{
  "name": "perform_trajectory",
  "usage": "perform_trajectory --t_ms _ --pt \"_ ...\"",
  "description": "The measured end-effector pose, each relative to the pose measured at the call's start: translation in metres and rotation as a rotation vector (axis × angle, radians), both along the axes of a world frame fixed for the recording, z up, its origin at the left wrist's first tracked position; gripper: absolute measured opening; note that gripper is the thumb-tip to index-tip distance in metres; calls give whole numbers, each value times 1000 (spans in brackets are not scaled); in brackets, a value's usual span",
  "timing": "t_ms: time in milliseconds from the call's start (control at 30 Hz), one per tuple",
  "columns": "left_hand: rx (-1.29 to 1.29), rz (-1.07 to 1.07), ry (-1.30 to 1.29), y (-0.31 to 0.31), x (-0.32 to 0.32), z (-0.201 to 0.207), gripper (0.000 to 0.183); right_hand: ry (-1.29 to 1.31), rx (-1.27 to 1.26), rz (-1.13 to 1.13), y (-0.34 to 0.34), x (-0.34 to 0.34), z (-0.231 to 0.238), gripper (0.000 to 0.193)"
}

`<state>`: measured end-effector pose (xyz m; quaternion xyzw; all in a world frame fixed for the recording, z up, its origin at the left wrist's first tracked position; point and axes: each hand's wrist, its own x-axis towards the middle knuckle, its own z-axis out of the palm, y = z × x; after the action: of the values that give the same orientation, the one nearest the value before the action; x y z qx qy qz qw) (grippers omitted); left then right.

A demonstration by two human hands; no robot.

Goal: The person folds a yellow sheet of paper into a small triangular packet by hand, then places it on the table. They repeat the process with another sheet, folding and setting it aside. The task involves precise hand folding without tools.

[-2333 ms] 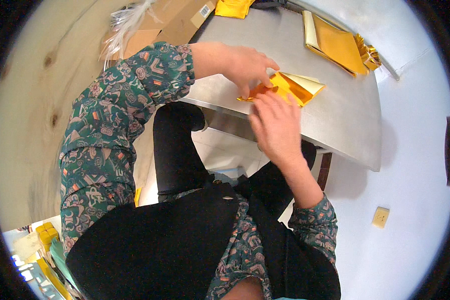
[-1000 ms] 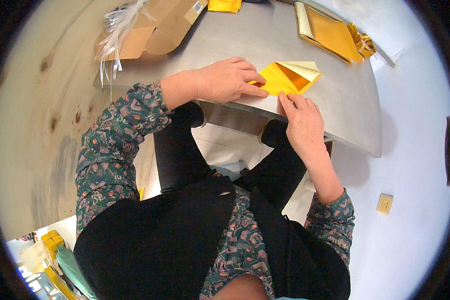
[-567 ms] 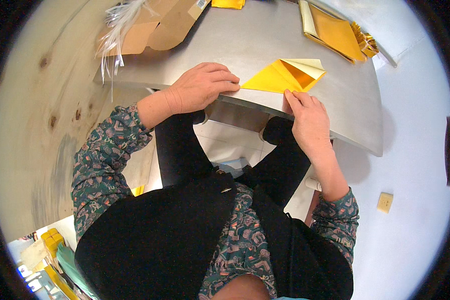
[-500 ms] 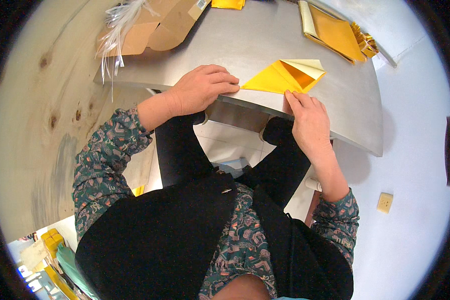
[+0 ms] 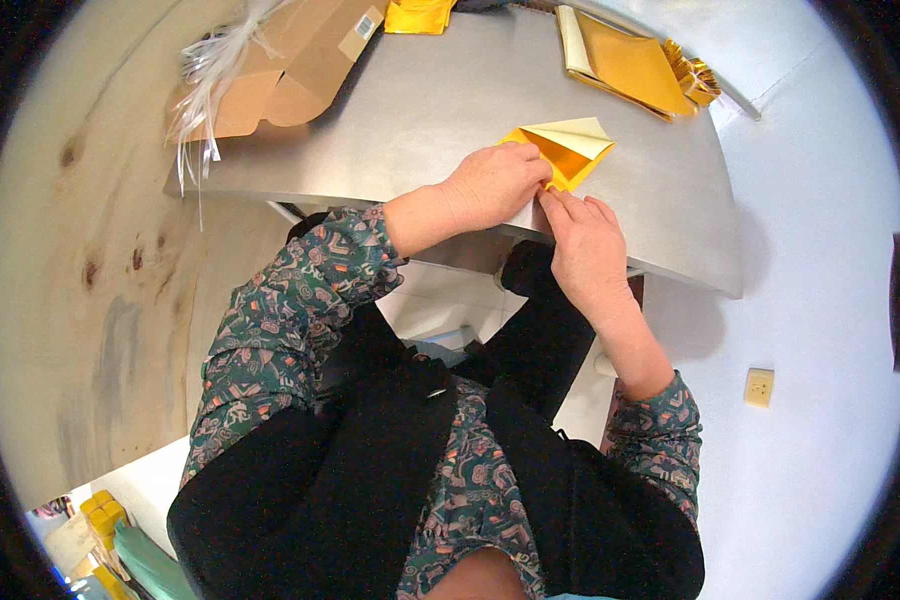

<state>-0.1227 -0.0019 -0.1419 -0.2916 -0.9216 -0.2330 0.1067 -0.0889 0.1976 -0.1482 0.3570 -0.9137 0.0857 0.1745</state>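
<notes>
A sheet of gold paper (image 5: 573, 168), folded to a point with a pale inner face, lies at the near edge of the metal table (image 5: 440, 110). Its upper flap stands partly raised, so the fold gapes. My left hand (image 5: 498, 186) is closed over the left part of the paper, fingers curled and pinching near the front edge; it covers the pointed end. The fingertips of my right hand (image 5: 587, 245) press together on the paper's near corner, close beside the left fingertips. What the thumbs do underneath is hidden.
At the back left, a brown cardboard box (image 5: 305, 75) carries a bundle of white strings (image 5: 215, 85) hanging over the table edge. A stack of gold sheets (image 5: 630, 65) and a shiny gold bundle (image 5: 695, 78) lie back right. Another yellow piece (image 5: 417, 15) sits at the far edge.
My left hand has slid right along the table edge and curled onto the gold paper, covering its pointed end. The right hand stays at the near corner. The whole view has shifted slightly.
</notes>
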Motion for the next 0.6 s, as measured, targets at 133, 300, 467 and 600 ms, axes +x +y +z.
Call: perform_trajectory --t_ms 133,300,467,600 --pt "-32 -29 -8 -2 -10 -8 18 -56 -252 5 18 -12 8 37" --pt "23 -34 4 2 -14 -7 31 -32 -534 -86 41 -74 27 31" --pt "24 -19 -18 6 -15 -3 62 -144 -353 -10 36 -118 8 42" --pt "29 -95 225 6 -25 -7 73 -200 -158 -6 47 -106 -7 47"
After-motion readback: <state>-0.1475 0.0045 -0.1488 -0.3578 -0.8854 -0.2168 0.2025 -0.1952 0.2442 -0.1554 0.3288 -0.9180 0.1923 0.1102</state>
